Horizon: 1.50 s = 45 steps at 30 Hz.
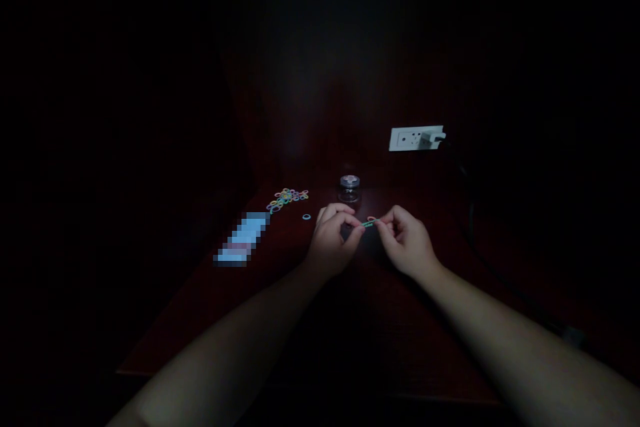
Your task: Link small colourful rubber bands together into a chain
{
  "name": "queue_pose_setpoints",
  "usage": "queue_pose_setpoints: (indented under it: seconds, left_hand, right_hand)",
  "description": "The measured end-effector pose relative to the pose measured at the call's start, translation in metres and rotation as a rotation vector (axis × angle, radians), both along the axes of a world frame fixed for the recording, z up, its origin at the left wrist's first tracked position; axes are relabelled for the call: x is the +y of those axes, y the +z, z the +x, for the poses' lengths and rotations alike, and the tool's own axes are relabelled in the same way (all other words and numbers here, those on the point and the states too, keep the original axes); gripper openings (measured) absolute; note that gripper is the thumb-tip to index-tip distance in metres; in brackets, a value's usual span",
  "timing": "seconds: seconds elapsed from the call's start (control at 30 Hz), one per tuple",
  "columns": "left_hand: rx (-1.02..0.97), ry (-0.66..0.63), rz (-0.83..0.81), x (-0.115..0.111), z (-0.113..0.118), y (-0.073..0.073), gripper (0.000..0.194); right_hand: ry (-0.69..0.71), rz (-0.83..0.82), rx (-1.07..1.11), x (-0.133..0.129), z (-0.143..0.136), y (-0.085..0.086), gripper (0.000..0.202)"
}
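Between my two hands a green elastic band is drawn out in a short, narrow loop. My left hand pinches its left end between thumb and forefinger. At the other end, my right hand grips it with thumb and forefinger. A pinkish-orange band shows just above the green one, by the right fingertips; whether the two are linked I cannot tell. Just beyond my left hand stands a small clear jar with a lid on it. One pale blue band lies alone on the table, left of that hand.
A pile of colourful bands lies at the back left of the dark red table. In front of it is a bright, pixelated flat rectangle. A white wall socket holds a plug, whose dark cable runs down the right side.
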<state>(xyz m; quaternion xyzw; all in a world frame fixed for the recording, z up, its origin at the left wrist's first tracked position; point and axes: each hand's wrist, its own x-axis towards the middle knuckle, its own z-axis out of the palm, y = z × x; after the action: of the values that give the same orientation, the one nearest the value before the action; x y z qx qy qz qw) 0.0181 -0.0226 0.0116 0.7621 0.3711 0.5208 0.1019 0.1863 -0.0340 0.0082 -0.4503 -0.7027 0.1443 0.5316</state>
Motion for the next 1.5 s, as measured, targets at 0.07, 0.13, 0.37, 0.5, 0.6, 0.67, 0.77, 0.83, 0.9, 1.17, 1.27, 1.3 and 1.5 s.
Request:
queue_pose_setpoints:
  seconds: [0.07,0.13,0.37,0.5,0.6,0.67,0.77,0.83,0.9,1.17,1.27,1.3,1.5]
  left_hand:
    - [-0.014,0.024,0.007,0.0023,-0.0020,0.0004,0.005]
    - [-0.015,0.026,-0.001,0.0041,-0.0032,0.0002,0.004]
    - [-0.004,-0.068,-0.052,-0.0001,0.0008,-0.0013,0.004]
    - [-0.002,-0.083,-0.052,-0.0005,0.0002,-0.0005,0.005]
    - [-0.026,-0.040,-0.039,0.0015,-0.0013,-0.0008,0.005]
    - [-0.044,-0.004,-0.034,0.0030,-0.0022,-0.0017,0.005]
    - [-0.041,-0.011,-0.044,0.0039,-0.0027,-0.0030,0.006]
    - [-0.023,-0.060,-0.059,0.0031,-0.0024,-0.0028,0.006]
    - [-0.005,-0.111,-0.081,0.0018,-0.0018,-0.0019,0.005]
    - [-0.047,-0.146,-0.101,0.0022,-0.0018,-0.0023,0.007]
    - [-0.069,-0.133,-0.098,0.0045,-0.0019,-0.0039,0.007]
    - [-0.077,-0.127,-0.098,0.0052,-0.0019,-0.0043,0.007]
    - [-0.095,-0.117,-0.110,0.0071,-0.0025,-0.0056,0.007]
  right_hand:
    - [-0.031,0.009,0.047,0.0019,0.0013,-0.0010,0.021]
    - [-0.031,0.013,0.082,0.0037,0.0023,-0.0017,0.022]
    - [0.009,0.010,-0.069,0.0033,0.0023,-0.0003,0.020]
    - [-0.026,0.023,-0.047,0.0029,0.0031,0.0008,0.018]
    - [0.067,0.017,-0.078,0.0010,0.0018,0.0009,0.019]
    - [0.124,0.011,-0.085,0.0001,0.0010,0.0004,0.020]
    - [0.112,-0.001,-0.062,0.0011,0.0013,-0.0009,0.020]
    - [0.063,-0.001,-0.023,0.0028,0.0023,-0.0015,0.019]
    - [0.024,-0.005,0.020,0.0045,0.0033,-0.0020,0.018]
    - [0.126,-0.060,0.029,0.0046,0.0024,-0.0027,0.017]
    - [0.230,-0.097,-0.012,0.0043,0.0011,-0.0026,0.011]
    - [0.257,-0.101,-0.017,0.0045,0.0010,-0.0028,0.010]
    - [0.269,-0.077,-0.021,0.0063,0.0039,-0.0031,0.010]
